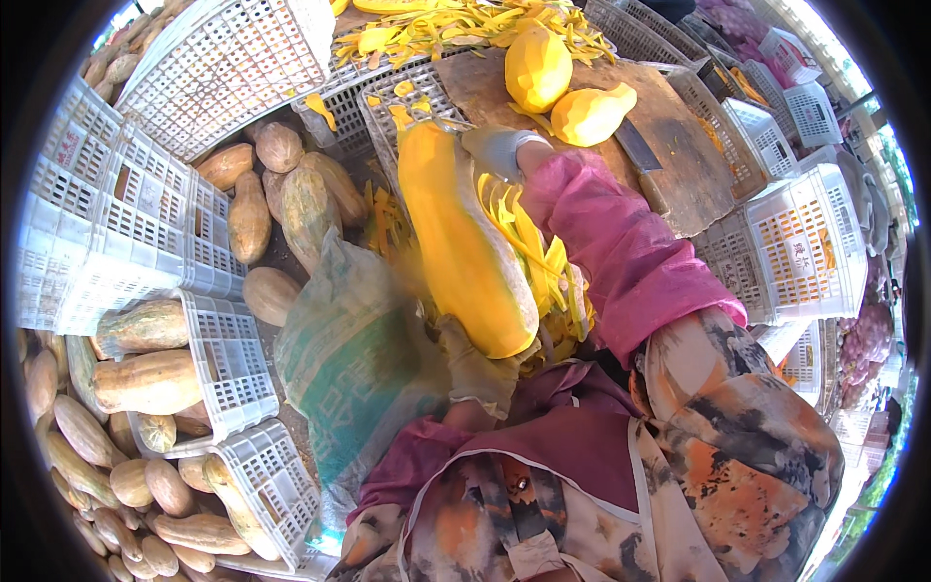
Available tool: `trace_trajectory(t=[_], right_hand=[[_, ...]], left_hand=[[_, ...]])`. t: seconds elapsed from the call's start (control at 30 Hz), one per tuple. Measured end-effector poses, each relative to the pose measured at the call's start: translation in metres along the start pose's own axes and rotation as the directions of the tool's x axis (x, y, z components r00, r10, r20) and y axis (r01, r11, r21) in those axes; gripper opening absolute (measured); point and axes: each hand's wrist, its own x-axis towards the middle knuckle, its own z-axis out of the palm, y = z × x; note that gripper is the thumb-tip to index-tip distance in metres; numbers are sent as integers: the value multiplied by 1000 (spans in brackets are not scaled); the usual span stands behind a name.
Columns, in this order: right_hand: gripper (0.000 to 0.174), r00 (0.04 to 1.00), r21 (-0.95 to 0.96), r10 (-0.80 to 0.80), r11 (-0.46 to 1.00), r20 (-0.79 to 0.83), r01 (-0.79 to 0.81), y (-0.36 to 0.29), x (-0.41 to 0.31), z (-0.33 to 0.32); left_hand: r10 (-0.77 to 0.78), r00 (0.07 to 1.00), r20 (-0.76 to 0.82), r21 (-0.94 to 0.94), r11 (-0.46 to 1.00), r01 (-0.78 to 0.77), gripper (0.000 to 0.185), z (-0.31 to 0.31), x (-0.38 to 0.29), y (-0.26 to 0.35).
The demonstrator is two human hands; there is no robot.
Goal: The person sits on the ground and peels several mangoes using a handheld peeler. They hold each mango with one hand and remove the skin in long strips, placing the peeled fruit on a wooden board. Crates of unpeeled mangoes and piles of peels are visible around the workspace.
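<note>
A long, partly peeled squash (454, 240) slants away from my body, orange over most of its surface, with a strip of tan rind down its right side. My gloved left hand (480, 367) grips its near end from below. At the far end is my gloved right hand (496, 150), closed around a peeler (452, 125) whose metal head touches the squash; the glove hides its handle. Long yellow peelings (534, 244) lie beneath and to the right of the squash. Pink sleeves cover both my forearms.
A wooden board (698, 171) holds two peeled squashes (538, 69) and a cleaver (638, 145). Unpeeled squashes (309, 207) lie on the floor at left, near a green-and-white woven sack (356, 349). White plastic crates (225, 69) stand on both sides. Peelings (465, 29) heap at the back.
</note>
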Motion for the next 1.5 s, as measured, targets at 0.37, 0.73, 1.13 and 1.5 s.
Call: trace_trajectory(t=[0.37,0.73,1.13,1.5], right_hand=[[22,960,-125,-207,965,187,232,19,-118,70],[23,917,239,-349,890,-192,389,43,-239,149],[41,985,-207,-130,973,-110,105,34,7,7],[28,987,60,-112,993,113,106,18,-216,107]], left_hand=[[41,998,-56,187,982,-30,75,64,-14,-5],[-41,996,84,169,985,26,78,50,-2,0],[30,999,-21,114,993,-28,76,54,-12,-7],[-31,998,47,115,993,26,75,62,-9,-6]])
